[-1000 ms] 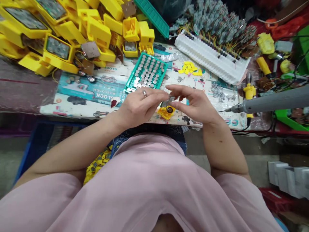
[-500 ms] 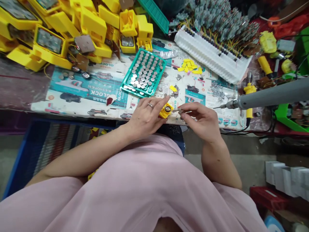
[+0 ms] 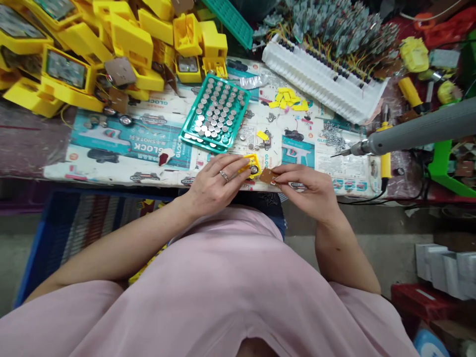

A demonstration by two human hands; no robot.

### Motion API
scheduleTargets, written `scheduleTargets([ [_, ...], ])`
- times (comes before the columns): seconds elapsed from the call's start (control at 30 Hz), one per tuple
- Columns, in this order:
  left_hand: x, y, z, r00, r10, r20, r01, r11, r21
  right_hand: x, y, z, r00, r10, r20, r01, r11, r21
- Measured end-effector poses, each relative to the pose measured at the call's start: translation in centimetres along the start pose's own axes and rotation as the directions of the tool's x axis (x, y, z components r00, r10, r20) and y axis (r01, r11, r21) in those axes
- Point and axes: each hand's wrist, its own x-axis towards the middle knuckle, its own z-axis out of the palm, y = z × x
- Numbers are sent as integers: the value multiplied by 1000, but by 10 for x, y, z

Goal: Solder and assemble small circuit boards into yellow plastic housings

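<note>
Two hands work at the near edge of one table point(image 3: 22, 144). The left hand point(image 3: 219, 179), one ring on it, has its fingers close together and gripping the left side of one small yellow case point(image 3: 253, 159), which shows one round silver part; the thumb is hidden. The right hand point(image 3: 307, 187) pinches one brown board point(image 3: 267, 176) between thumb and forefinger, just right of the case. Beyond them lies one green tray point(image 3: 185, 133) of round metal cells, several dozen, too crowded to count surely, and a second green piece point(image 3: 232, 22) sits farther back. One lone yellow chip point(image 3: 262, 135) lies apart from a small heap of yellow chips point(image 3: 286, 98). To the right are one white rack point(image 3: 316, 82), one heap of screws point(image 3: 332, 134) and one grey driver point(image 3: 416, 129). Many larger yellow housings point(image 3: 130, 42), overlapping past exact counting, fill the far left.
</note>
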Motion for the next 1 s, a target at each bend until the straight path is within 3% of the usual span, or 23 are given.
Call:
scheduleTargets([
  [0.33,13,2,-6,998,2,-60,5,994,111,4,-6,-4,990,-93,103,103,990,-94],
  [0.63,2,-6,-6,998,70,-5,-70,997,35,8,-1,-6,997,45,64,-44,999,-10],
  [0.83,3,-3,-5,998,58,-7,-58,998,-2,12,-2,-7,994,43,102,-46,998,30],
  [1.0,8,-3,-5,994,101,-40,-99,993,64,21,0,-5,968,168,189,-193,974,123],
])
